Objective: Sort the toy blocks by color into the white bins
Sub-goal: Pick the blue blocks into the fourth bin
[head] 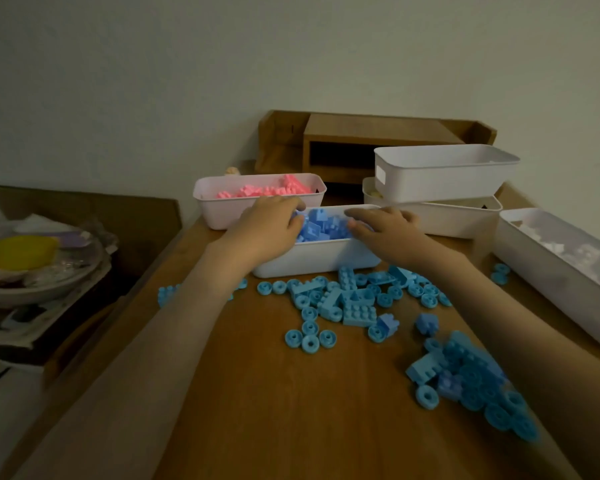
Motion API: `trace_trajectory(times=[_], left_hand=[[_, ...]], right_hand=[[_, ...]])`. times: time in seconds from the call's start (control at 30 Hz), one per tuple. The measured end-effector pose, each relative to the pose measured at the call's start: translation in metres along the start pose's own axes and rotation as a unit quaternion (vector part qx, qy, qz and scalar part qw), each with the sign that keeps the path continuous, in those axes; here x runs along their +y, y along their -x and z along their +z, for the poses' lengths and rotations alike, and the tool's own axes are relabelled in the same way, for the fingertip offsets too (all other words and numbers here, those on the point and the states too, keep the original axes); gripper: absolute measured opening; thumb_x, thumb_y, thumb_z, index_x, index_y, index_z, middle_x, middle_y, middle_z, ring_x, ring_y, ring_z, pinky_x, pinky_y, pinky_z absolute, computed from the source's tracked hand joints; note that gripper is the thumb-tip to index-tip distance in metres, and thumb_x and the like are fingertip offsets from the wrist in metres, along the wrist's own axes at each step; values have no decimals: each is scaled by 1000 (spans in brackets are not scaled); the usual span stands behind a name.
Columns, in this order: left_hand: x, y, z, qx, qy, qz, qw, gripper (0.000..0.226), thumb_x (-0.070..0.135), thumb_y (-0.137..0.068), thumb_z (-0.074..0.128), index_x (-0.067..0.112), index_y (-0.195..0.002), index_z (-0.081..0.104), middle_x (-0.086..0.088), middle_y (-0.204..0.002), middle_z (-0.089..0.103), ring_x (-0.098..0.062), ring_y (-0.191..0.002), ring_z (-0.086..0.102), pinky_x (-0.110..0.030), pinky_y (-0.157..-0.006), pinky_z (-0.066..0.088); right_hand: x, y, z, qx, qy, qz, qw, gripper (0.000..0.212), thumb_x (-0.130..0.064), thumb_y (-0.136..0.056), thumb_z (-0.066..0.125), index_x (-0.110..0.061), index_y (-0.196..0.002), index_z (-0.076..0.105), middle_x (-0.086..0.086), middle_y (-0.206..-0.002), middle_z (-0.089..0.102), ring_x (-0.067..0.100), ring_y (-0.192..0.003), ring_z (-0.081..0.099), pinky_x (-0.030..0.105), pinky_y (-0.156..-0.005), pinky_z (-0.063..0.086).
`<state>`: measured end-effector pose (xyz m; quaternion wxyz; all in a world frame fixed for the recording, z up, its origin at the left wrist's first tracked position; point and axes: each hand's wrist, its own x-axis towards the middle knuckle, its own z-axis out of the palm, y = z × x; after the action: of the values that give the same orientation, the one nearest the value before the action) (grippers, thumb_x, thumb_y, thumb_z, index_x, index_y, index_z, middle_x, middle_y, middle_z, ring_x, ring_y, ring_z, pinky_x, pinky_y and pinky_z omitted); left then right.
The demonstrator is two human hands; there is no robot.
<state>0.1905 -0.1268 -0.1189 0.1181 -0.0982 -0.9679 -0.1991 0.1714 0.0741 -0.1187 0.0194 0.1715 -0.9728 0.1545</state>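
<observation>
a smooth white plastic bin (pixel 319 259) with rounded corners sat mid-table, its long axis running left to right across the wood-grain table (pixel 274 393). it held a heap of blue blocks (pixel 321 225), matte plastic bricks with studs on top. the left hand (pixel 267 226) rested at the bin's left end, its fingers (pixel 297 220) curled down into the heap; whether they gripped a block could not be told. the right hand (pixel 388 233) lay over the right end, its fingers (pixel 361 214) fairly straight and close together, pointing left across the heap.

just in front of the bin, loose blue pieces (pixel 357 306) were scattered on the table: studded rectangular bricks lying at mixed angles and many round, wheel-like discs with a hole in the middle. another cluster lay near the right forearm.

behind, touching the first bin, a second bin (pixel 219 211) held pink blocks (pixel 267 190). two more white bins (pixel 444 178) were stacked at the rear right, before a wooden shelf unit (pixel 361 140). a long bin (pixel 551 282) at the far right, angled toward the camera, held white blocks (pixel 561 247).
</observation>
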Motion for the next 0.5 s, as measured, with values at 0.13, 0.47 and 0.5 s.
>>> trace_trajectory(times=[0.13, 0.47, 0.5], left_hand=[[29, 30, -1, 53, -42, 17, 998, 33, 31, -97, 44, 20, -128, 51, -3, -131, 50, -22, -120, 42, -39, -98, 37], [104, 105, 41, -40, 1, 186, 982, 36, 49, -85, 55, 32, -117, 55, 11, -117, 51, -10, -115, 34, -31, -100, 26], [104, 106, 47, -20, 3, 200, 980, 35, 50, -84, 56, 29, -112, 58, 9, -112, 54, -11, -111, 37, -32, -98, 30]], right_hand=[[10, 27, -11, 41, -38, -93, 994, 43, -14, -98, 37, -34, -136, 41, -6, -140, 43, 19, -129, 31, 36, -106, 23], [60, 112, -2, -100, -25, -79, 992, 12, -31, -91, 54, -32, -103, 55, -11, -102, 54, 10, -100, 50, 25, -83, 40], [60, 116, 0, -100, -31, -82, 991, 9, -25, -92, 54, -31, -99, 55, -13, -98, 53, 9, -95, 51, 21, -78, 38]])
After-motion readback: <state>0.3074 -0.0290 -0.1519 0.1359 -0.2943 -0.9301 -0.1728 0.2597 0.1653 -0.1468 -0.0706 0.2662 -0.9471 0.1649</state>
